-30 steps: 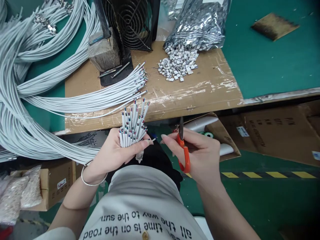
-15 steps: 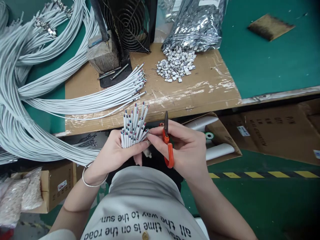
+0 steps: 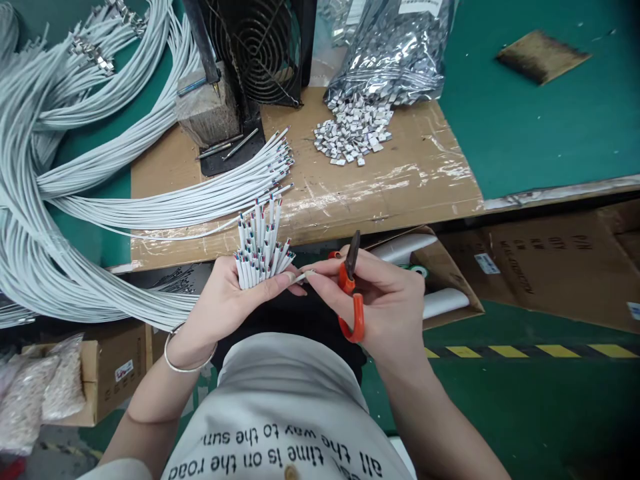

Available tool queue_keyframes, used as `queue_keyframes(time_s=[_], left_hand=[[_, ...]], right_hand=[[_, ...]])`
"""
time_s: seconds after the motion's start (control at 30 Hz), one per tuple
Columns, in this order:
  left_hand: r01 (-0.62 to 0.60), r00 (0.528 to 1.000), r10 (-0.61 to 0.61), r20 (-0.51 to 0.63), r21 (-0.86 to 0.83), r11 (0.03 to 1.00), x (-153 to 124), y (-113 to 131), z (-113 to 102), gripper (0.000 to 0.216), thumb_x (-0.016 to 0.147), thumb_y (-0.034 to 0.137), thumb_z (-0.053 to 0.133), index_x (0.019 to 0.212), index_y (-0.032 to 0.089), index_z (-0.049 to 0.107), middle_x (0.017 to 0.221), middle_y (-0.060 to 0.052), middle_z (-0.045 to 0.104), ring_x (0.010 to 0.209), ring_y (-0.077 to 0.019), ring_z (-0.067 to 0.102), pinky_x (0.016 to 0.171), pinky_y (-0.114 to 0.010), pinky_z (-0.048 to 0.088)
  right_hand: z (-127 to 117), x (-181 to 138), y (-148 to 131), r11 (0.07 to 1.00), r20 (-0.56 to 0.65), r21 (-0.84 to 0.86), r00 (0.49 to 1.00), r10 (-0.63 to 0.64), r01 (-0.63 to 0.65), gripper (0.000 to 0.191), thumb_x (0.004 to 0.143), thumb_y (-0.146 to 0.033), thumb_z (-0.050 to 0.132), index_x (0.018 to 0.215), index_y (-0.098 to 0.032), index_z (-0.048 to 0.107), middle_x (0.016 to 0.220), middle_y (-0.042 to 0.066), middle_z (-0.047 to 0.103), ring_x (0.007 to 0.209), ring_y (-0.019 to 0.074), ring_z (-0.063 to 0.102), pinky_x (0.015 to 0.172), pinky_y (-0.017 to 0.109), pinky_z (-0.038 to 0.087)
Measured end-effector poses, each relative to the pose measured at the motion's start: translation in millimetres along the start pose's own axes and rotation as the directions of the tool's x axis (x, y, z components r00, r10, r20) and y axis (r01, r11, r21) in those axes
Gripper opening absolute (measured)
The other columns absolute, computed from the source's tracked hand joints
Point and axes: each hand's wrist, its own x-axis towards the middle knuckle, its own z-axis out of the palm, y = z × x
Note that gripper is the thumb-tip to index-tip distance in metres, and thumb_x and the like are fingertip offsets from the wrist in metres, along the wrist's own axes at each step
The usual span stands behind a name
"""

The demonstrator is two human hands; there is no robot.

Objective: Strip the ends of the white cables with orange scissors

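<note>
My left hand (image 3: 235, 293) is closed around a bundle of white cables (image 3: 260, 250), their cut ends pointing up with tiny coloured wires showing. Between its thumb and the fingertips of my right hand (image 3: 385, 300), one cable end (image 3: 301, 275) is stretched sideways out of the bundle. That right hand pinches the cable with thumb and forefinger. Orange-handled scissors (image 3: 357, 313) also rest in it, hooked on the fingers, their dark blades pointing up.
More white cables (image 3: 165, 210) lie across cardboard (image 3: 420, 180) on the green bench. Behind are a soldering iron (image 3: 205, 47) by a wooden block, a black fan (image 3: 263, 50), and small metal connectors (image 3: 350, 130) spilling from a silvery bag (image 3: 395, 53). Boxes (image 3: 550, 260) stand below.
My right hand has moved right and slightly down with the scissors, drawing one cable end away from the bundle. The bundle in my left hand has shifted slightly left.
</note>
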Motion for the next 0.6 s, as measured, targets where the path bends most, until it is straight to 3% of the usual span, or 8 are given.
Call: queue_keyframes(time_s=[0.2,0.4,0.6], left_hand=[[0.049,0.999,-0.047,0.024,-0.079,0.996,1.5,2.9,4.0,0.018,0.091,0.033,0.082,0.087,0.016,0.076,0.080,-0.003,0.078,0.072,-0.0195,0.077,0.073,-0.030,0.065],[0.112,0.991,-0.108,0.078,-0.039,0.993,0.0,2.7,5.0,0.025,0.092,0.036,0.080,0.080,0.015,0.073,0.070,-0.006,0.077,0.066,-0.0205,0.076,0.066,-0.030,0.063],[0.163,0.983,-0.155,0.097,-0.082,0.983,-3.2,1.4,5.4,0.027,0.089,0.035,0.084,0.101,0.013,0.075,0.074,-0.006,0.078,0.067,-0.0210,0.076,0.067,-0.031,0.065]], right_hand=[[-2.1,-2.9,1.8,1.000,0.031,-0.013,0.999,0.026,-0.026,0.007,0.085,-0.021,0.080,0.080,-0.024,0.083,0.069,0.002,0.063,0.059,0.0131,0.050,0.049,0.028,0.039],[-5.0,-0.2,1.1,0.999,0.078,-0.038,0.997,0.021,-0.018,0.006,0.086,-0.025,0.079,0.081,-0.023,0.082,0.071,0.001,0.061,0.060,0.0121,0.050,0.050,0.027,0.038],[-0.1,0.7,1.1,1.000,0.032,-0.007,0.999,0.017,-0.017,0.006,0.082,-0.028,0.085,0.085,-0.023,0.082,0.071,0.000,0.062,0.059,0.0115,0.050,0.050,0.026,0.040]])
